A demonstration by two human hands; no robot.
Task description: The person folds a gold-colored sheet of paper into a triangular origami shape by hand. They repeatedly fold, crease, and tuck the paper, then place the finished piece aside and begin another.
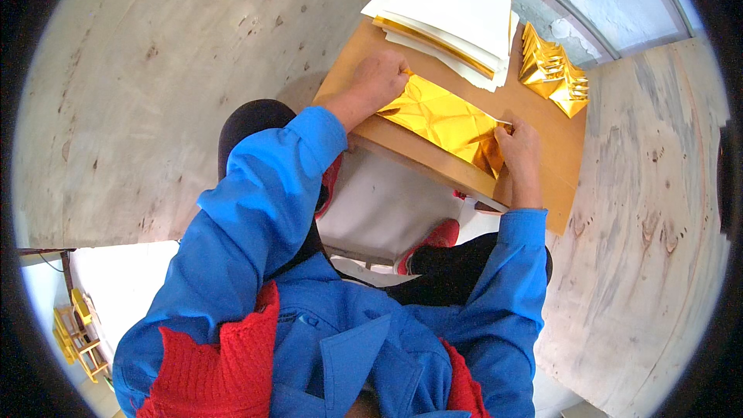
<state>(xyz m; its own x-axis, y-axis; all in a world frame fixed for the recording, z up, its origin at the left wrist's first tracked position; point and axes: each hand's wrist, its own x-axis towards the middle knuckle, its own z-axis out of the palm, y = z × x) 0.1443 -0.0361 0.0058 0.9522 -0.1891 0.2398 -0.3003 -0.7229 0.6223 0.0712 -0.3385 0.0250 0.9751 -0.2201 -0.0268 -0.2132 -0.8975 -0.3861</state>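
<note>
A creased sheet of gold foil paper [444,119] stretches between my hands, shiny side up, low over the front part of a small wooden table [551,157]. My left hand [380,78] pinches its left end in a closed fist. At the right end, my right hand [519,142] grips the paper between thumb and curled fingers. A thin white edge shows along the far side of the sheet near my right hand. The fingertips of both hands are partly hidden.
Behind the sheet lies a stack of white-backed gold paper [450,3]. Folded gold paper pieces [554,69] stand nested in a row at the table's far right. Wooden boards [174,69] flank the table on both sides. Red shoes [435,238] show below.
</note>
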